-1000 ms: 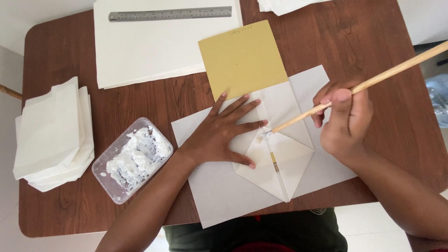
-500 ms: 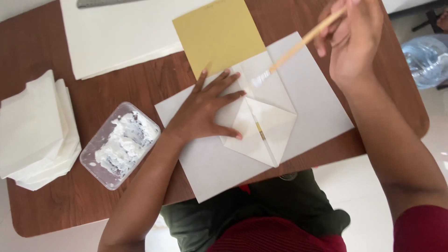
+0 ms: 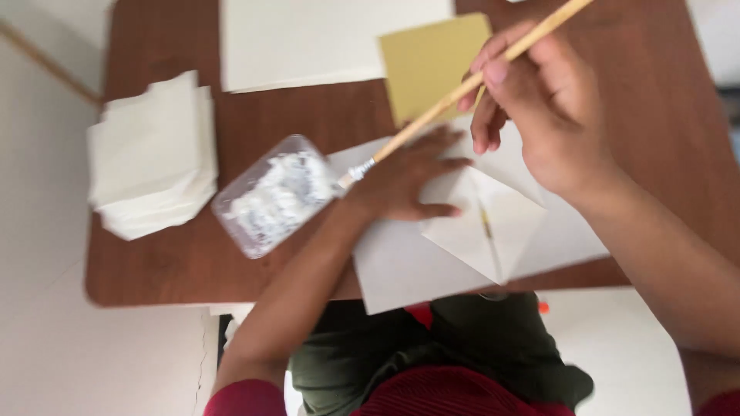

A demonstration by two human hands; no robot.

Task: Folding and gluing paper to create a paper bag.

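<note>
Holding a wooden brush (image 3: pixel 462 88) in my right hand (image 3: pixel 551 115), its tip reaches a clear tray (image 3: pixel 274 196) of white paste; my left hand (image 3: pixel 405 181), fingers spread, presses folded paper (image 3: pixel 493 223) beside a napkin stack (image 3: pixel 150 154).

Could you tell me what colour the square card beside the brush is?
Mustard yellow card, head view.

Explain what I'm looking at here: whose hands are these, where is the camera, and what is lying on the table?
The camera sits on a person's head and looks down at their own two bare hands; there is no machine. The left hand lies flat on a folded white paper that rests on a larger white sheet. The right hand holds a wooden brush, its tip at a clear plastic tray of white paste. Also on the brown table: a stack of white papers, a yellow square sheet and a big cream sheet.
</note>
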